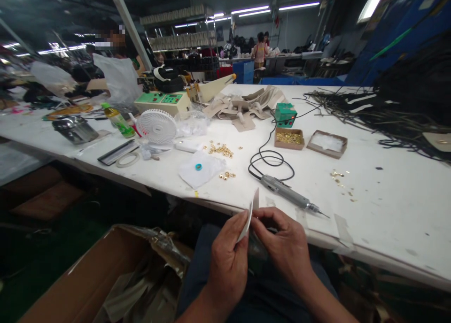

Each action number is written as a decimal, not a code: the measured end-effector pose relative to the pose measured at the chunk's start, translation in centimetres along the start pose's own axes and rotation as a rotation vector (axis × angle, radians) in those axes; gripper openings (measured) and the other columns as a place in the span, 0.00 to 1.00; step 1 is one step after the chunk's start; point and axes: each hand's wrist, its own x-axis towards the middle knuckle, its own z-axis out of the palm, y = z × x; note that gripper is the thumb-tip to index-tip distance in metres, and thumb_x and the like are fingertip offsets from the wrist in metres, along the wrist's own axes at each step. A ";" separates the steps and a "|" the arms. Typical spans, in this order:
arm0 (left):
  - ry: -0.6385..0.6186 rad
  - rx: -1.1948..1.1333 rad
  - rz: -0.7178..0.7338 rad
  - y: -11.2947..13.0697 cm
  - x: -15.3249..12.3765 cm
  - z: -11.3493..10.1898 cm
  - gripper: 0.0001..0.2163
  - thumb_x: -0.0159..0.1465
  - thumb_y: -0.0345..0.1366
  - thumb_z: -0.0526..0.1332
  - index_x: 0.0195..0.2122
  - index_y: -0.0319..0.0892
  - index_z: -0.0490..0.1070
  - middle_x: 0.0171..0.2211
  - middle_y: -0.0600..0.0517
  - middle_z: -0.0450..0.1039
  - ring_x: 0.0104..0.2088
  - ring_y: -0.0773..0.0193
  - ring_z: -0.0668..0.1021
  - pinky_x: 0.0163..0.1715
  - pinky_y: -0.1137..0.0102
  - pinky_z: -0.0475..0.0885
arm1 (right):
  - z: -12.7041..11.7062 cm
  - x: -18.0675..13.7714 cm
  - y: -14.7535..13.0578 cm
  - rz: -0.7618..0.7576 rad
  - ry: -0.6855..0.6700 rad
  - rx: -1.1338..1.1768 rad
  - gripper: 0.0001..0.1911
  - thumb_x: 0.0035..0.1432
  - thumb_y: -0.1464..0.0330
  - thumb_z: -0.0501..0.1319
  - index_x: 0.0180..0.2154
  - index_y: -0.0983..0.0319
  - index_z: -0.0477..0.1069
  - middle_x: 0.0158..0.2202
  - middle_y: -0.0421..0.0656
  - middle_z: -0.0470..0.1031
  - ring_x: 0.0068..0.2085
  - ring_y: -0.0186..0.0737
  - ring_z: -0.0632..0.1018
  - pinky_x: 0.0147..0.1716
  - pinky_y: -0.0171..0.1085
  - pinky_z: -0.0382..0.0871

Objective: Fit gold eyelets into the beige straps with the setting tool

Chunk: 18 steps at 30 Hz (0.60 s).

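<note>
My left hand point(229, 255) is closed on a pale, flat folded piece point(249, 219), held upright just off the table's front edge. The fingers of my right hand point(287, 241) are pinched together against that piece's right side. A tiny shiny spot shows at those fingertips, but what they grip is too small to name. Beyond my right hand, a grey electric screwdriver point(287, 194) lies on the white table, its bit pointing right. Small gold metal fittings point(227, 175) lie ahead of my left hand, with a larger scatter of gold fittings point(221, 149) behind them.
A cardboard tray of gold parts point(289, 138) stands by a green power box point(285, 115). Beige pieces point(246, 108) are heaped behind. A white fan point(157, 128) and a teal ring point(198, 166) are leftward; black cords point(405, 102) pile rightward. An open carton point(88, 276) stands below left.
</note>
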 end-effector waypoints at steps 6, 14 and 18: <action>-0.003 0.104 0.028 0.4 -0.5 0.7 0.18 0.75 0.34 0.54 0.63 0.47 0.73 0.62 0.46 0.75 0.61 0.57 0.76 0.64 0.63 0.71 | -0.2 -0.9 0.8 0.027 0.032 0.019 0.09 0.62 0.61 0.67 0.31 0.57 0.81 0.31 0.41 0.82 0.32 0.43 0.82 0.35 0.38 0.76; 0.008 0.359 0.181 -1.3 -1.7 0.6 0.31 0.69 0.30 0.60 0.73 0.50 0.56 0.67 0.41 0.65 0.67 0.50 0.71 0.65 0.55 0.71 | -0.7 -1.5 -0.7 -0.141 -0.117 0.061 0.19 0.55 0.72 0.64 0.48 0.53 0.81 0.45 0.43 0.84 0.46 0.46 0.82 0.49 0.41 0.77; 0.001 0.461 0.200 -1.8 -2.0 0.9 0.37 0.68 0.36 0.64 0.75 0.50 0.49 0.69 0.38 0.57 0.67 0.45 0.71 0.62 0.52 0.74 | -1.4 -1.7 -1.2 -0.086 -0.243 0.107 0.29 0.49 0.69 0.71 0.55 0.52 0.77 0.54 0.43 0.80 0.54 0.50 0.79 0.55 0.42 0.75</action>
